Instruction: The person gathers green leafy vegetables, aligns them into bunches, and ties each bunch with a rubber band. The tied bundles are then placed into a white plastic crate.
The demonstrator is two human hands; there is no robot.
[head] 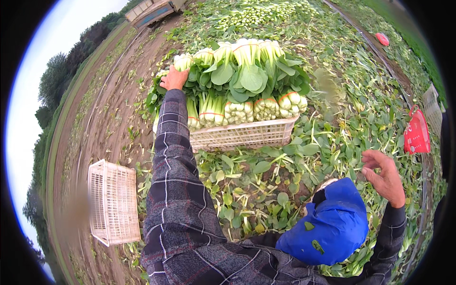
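Observation:
A white plastic crate (245,133) stands before me, heaped with bok choy bundles tied with orange-red bands. Its upper row of bok choy (245,53) has pale stems pointing away and leaves towards me. Below, the lower bundles (239,112) show their cut stem ends along the near rim. My left hand (174,77) reaches to the left end of the heap and touches the bundles; its grip is partly hidden. Off to the right, my right hand (386,178) hangs in the air with bent, parted fingers and nothing in it.
Another white crate (115,203) sits at left. Blue fabric (324,228) covers my bent knee. Red plastic containers (416,134) and a pale crate (431,107) are at right. Cut greens (263,16) lie beyond; a truck bed (153,14) stands far left. Loose leaves litter the soil.

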